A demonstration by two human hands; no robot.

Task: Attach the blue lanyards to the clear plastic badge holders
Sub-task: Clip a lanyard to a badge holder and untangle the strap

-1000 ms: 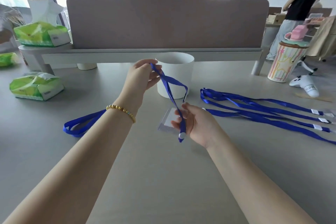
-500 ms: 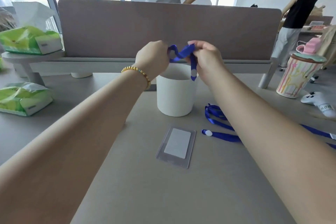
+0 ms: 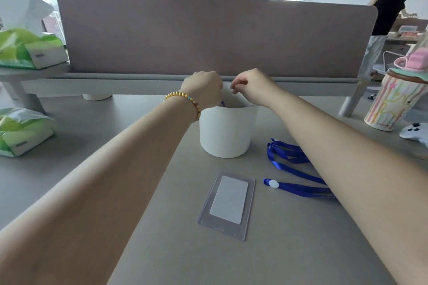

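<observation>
Your left hand [image 3: 203, 89] sits at the rim of the white cylindrical container [image 3: 228, 131], knuckles up and fingers curled down into its mouth. A sliver of blue lanyard [image 3: 222, 103] shows just under that hand inside the container, but whether your fingers hold it cannot be told. A gold bead bracelet [image 3: 185, 99] circles that wrist. Your right hand [image 3: 252, 87] hovers over the container's opening at the hand's 3 o'clock, fingers loosely curled with the fingertips [image 3: 235, 89] drawn together; nothing is visible between them.

The clear plastic badge holder [image 3: 228, 203] lies flat on the grey desk [image 3: 115, 150] at 6 o'clock from the container, apart from it, with a white card inside. At 3 o'clock from the holder, near but not touching, lies a blue lanyard end with a white button clip [image 3: 273, 184]. More looped blue lanyards [image 3: 284, 152] lie at 4 o'clock from the container, partly hidden under your right forearm.

At the desk's 9 o'clock edge sits a green tissue pack [image 3: 20, 132], with another [image 3: 30, 50] on a raised shelf above. A striped cup [image 3: 393, 104] and a white game controller [image 3: 414, 133] stand at 3 o'clock. A mauve divider panel [image 3: 208, 34] runs across at 12 o'clock, with two people standing beyond it.
</observation>
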